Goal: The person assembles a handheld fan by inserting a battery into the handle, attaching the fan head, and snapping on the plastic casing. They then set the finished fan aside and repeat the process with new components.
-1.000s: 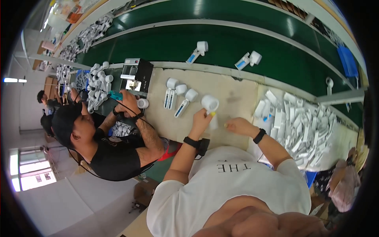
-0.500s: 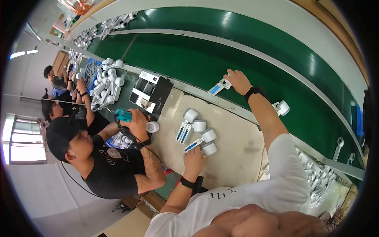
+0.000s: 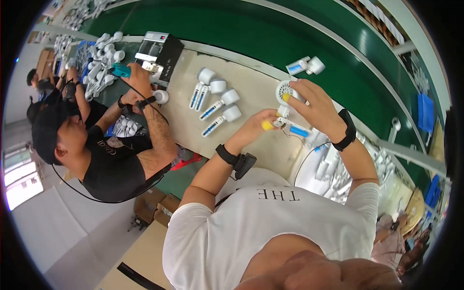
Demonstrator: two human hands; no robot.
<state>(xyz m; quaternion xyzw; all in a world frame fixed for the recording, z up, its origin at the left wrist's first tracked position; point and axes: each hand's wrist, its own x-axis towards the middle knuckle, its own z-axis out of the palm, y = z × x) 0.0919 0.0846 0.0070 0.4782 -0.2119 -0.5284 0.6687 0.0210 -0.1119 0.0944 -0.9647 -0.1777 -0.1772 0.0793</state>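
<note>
Both my hands meet over the table's right side on a white handheld fan (image 3: pixel 285 90) with a round grille head. Its handle is open, and a blue cell (image 3: pixel 298 131) and thin wires show in it. My left hand (image 3: pixel 256 126) pinches the fan near the joint below the head. Over the grille lie the fingers of my right hand (image 3: pixel 314 104), partly hiding it. Yellow covers sit on some fingertips. To the left, several similar white fans (image 3: pixel 220 110) lie on the beige table top (image 3: pixel 188 135), their open handles showing blue cells.
Another fan (image 3: pixel 305 65) rests on the green conveyor (image 3: pixel 241 36). A black and silver machine (image 3: pixel 157 55) stands at the table's far left. Beside it a co-worker (image 3: pixel 111 145) holds a teal power tool (image 3: pixel 121 70). White parts (image 3: pixel 338 169) are heaped by my right arm.
My right hand has come back from the conveyor with a fan. My left hand has left the fans on the table and joined it. The whole view has shifted.
</note>
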